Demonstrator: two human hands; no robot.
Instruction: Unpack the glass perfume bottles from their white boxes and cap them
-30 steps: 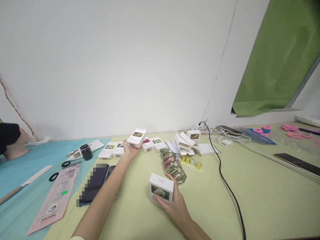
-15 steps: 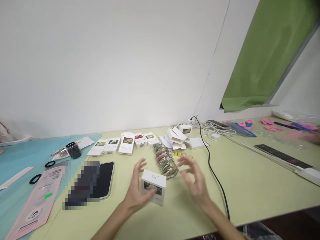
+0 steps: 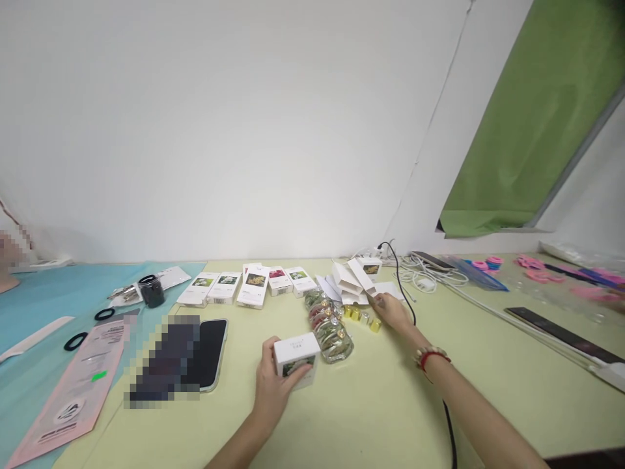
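Note:
My left hand (image 3: 274,378) is wrapped round a small white box (image 3: 297,345) with a flower picture on its front, held upright near the middle of the table. My right hand (image 3: 390,312), a beaded bracelet (image 3: 432,357) on its wrist, reaches to the unfolded white cartons (image 3: 347,281) farther back. Its fingertips are at a carton flap; whether they grip it, I cannot tell. Between the hands runs a row of clear-wrapped round bottles (image 3: 336,339) with green and red contents. Several small gold caps (image 3: 375,324) lie just below my right hand.
White flower-picture boxes (image 3: 252,286) line the back. A phone (image 3: 208,355) lies at the left, near a pink package (image 3: 81,391) and a black jar (image 3: 151,291). A black cable (image 3: 450,430) passes under my right arm. White cables (image 3: 439,277) and a power bank-like dark slab (image 3: 561,332) are at right.
My right hand has moved from above the table's middle, away and to the right, to the unfolded cartons. My left hand has closed more firmly round the white box, which stays nearly in place.

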